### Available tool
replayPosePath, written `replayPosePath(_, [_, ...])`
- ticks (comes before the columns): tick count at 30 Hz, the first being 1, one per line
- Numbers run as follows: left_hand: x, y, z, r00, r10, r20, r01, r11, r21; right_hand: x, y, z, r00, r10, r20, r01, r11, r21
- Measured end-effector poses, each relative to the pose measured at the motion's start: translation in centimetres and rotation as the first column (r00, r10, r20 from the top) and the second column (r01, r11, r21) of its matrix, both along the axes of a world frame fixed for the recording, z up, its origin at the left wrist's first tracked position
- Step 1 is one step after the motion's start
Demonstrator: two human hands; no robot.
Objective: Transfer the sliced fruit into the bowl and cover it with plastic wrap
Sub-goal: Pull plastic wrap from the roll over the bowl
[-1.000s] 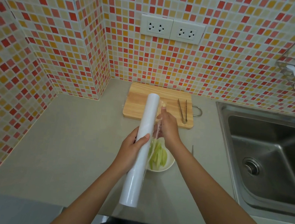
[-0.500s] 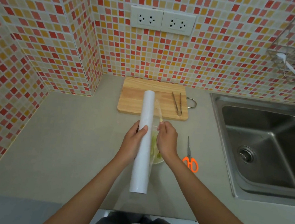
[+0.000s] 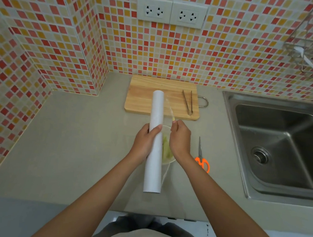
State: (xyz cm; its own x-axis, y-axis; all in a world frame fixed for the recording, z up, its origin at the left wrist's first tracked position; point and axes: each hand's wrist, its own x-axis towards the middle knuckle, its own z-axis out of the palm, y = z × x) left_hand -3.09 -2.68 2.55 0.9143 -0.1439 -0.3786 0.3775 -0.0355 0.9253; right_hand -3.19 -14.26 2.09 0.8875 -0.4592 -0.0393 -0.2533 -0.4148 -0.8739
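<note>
A long white roll of plastic wrap (image 3: 154,156) is held lengthwise over the counter, gripped near its middle by my left hand (image 3: 145,143). My right hand (image 3: 180,139) pinches the loose clear film edge (image 3: 169,108) just to the right of the roll. Beneath both hands sits a small white bowl (image 3: 169,162) holding pale green fruit slices (image 3: 166,149), mostly hidden by the roll and my right hand.
A wooden cutting board (image 3: 144,98) with metal tongs (image 3: 188,102) lies against the tiled wall. Orange-handled scissors (image 3: 201,156) lie right of the bowl. A steel sink (image 3: 281,148) fills the right side. A wire rack (image 3: 309,46) hangs at upper right.
The roll has come down closer to the counter, and my right hand has shifted nearer to me along it, still pinching the film edge. The scissors have come into view.
</note>
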Motion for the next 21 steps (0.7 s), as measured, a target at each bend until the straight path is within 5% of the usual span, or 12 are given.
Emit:
replayPosePath(3, [0.2, 0.2, 0.3, 0.996, -0.014, -0.091, 0.007, 0.997, -0.077, -0.2, -0.7, -0.4, 1.000, 0.002, -0.004, -0.002, 0.999, -0.032])
replayPosePath(10, [0.7, 0.4, -0.1, 0.997, -0.059, -0.049, 0.064, 0.994, 0.094, -0.1, -1.0, -0.7, 1.000, 0.008, -0.023, -0.008, 1.000, -0.020])
replayPosePath(16, [1.5, 0.9, -0.2, 0.993, -0.062, -0.104, 0.064, 0.998, 0.020, -0.1, -1.7, -1.3, 0.999, -0.013, -0.031, 0.012, 0.999, -0.042])
replayPosePath(21, [1.6, 0.5, -0.4, 0.999, -0.035, -0.031, 0.040, 0.988, 0.151, 0.1, -1.9, -1.3, 0.999, -0.017, -0.036, 0.015, 0.999, -0.049])
